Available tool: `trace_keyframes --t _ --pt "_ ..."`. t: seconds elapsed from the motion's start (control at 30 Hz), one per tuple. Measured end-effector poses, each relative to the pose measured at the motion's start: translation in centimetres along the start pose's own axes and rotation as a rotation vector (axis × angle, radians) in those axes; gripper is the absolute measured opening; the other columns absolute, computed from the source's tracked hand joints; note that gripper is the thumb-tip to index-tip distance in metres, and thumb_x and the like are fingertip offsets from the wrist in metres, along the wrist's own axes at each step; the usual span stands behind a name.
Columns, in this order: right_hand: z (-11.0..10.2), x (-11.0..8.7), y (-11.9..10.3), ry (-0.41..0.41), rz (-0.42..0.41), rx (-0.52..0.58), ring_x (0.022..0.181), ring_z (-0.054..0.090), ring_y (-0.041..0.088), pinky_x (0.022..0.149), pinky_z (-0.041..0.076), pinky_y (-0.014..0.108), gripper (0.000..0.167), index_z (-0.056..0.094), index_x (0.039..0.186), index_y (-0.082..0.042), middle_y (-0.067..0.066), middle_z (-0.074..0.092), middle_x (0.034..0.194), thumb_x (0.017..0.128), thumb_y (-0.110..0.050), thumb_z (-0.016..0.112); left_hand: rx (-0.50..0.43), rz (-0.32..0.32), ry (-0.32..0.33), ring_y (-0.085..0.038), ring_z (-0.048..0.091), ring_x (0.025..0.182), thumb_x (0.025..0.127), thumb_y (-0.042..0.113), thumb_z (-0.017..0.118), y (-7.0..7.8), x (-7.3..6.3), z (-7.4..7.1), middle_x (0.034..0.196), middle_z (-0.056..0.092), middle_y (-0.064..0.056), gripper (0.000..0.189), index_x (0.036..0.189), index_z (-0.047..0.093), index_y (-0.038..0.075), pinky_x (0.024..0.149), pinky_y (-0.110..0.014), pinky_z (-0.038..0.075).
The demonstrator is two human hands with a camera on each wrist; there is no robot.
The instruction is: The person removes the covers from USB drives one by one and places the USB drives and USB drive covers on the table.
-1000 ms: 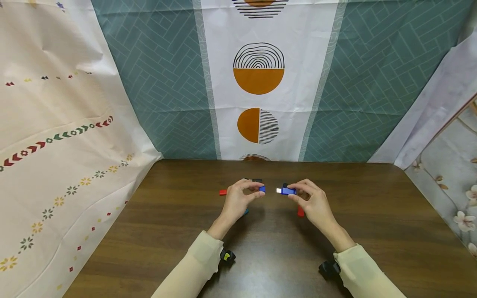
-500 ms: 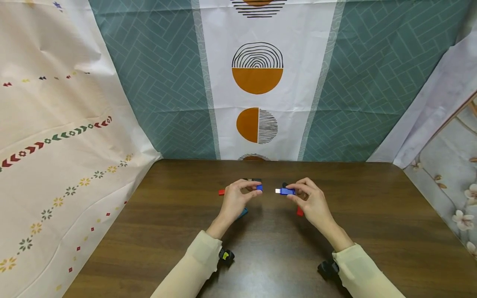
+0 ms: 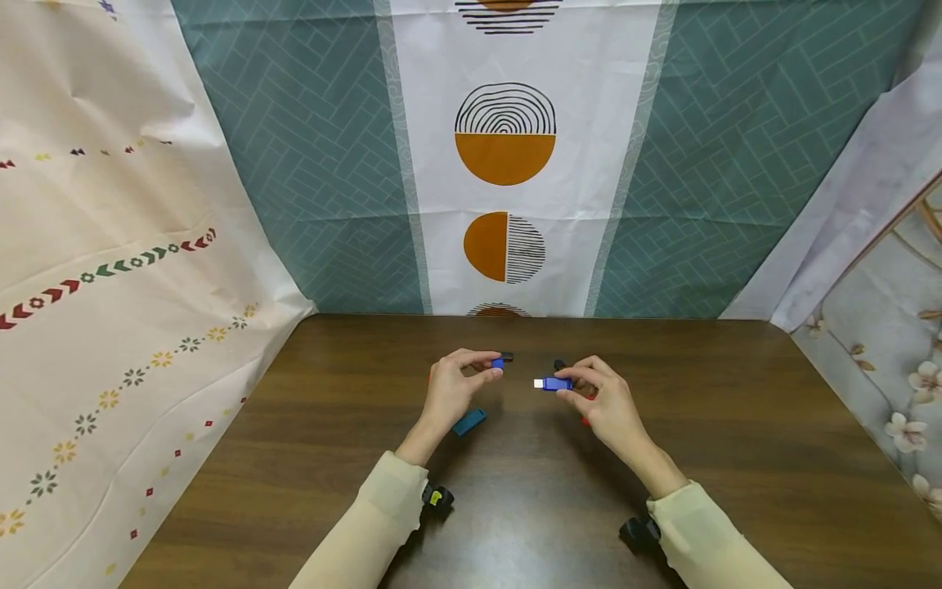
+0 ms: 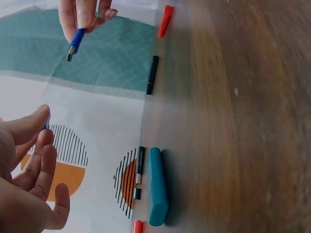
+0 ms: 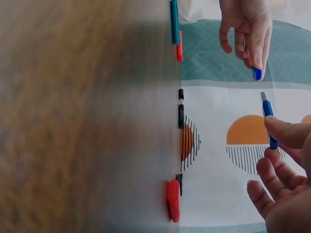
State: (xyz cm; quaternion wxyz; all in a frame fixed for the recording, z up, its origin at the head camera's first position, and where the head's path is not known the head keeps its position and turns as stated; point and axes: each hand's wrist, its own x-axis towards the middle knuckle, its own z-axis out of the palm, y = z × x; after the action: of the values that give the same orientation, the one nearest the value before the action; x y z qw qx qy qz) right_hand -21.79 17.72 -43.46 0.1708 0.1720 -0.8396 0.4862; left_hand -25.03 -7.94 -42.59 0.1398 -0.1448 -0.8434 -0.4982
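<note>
Holding blue USB drive [image 3: 555, 384] pinched in my right hand [image 3: 607, 409], plug bared | left hand [image 3: 452, 391] pinches its blue cap [image 3: 498, 363] | gap between them wider than a second ago: cap fully off | teal drive [image 3: 468, 422] now uncovered on table [image 3: 736, 425].

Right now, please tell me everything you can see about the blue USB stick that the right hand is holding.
The blue USB stick is a slim bar with a glossy blue body that looks like plastic and a bare silvery metal plug at one end. It has no cap on. The right hand pinches its blue end between thumb and fingers, above the wooden table, lying roughly level. The plug points toward the left hand, which pinches a small blue cap. Stick and cap are apart.
</note>
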Motion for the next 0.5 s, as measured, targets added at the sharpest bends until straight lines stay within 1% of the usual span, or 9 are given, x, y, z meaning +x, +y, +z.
trace_keyframes --t 0.13,0.27,0.5 --pt "0.1 0.1 -0.1 0.008 -0.007 -0.001 0.084 0.057 0.018 0.069 0.05 0.023 0.024 0.08 0.106 -0.007 0.003 0.062 0.101 0.084 0.002 0.084 -0.011 0.008 -0.007 -0.015 0.066 0.091 0.088 0.017 0.085 -0.2 0.3 -0.3 0.093 0.073 0.004 0.024 0.111 0.083 0.013 0.079 -0.034 0.047" --pt "0.3 0.3 -0.2 0.005 -0.013 0.004 0.084 0.057 0.018 0.067 0.05 0.024 0.024 0.08 0.106 -0.007 0.004 0.062 0.101 0.085 0.001 0.084 -0.015 0.001 0.005 -0.016 0.065 0.09 0.088 0.018 0.086 -0.4 0.5 -0.7 0.091 0.072 0.003 0.024 0.111 0.083 0.012 0.078 -0.033 0.047" --pt "0.3 0.3 -0.1 -0.002 0.026 0.01 0.08 0.056 0.018 0.064 0.049 0.023 0.023 0.08 0.106 -0.007 0.004 0.061 0.099 0.085 0.001 0.084 -0.002 -0.029 0.009 -0.016 0.065 0.085 0.087 0.017 0.087 -1.2 0.6 -1.3 0.089 0.072 0.002 0.023 0.109 0.083 0.014 0.072 -0.027 0.05"
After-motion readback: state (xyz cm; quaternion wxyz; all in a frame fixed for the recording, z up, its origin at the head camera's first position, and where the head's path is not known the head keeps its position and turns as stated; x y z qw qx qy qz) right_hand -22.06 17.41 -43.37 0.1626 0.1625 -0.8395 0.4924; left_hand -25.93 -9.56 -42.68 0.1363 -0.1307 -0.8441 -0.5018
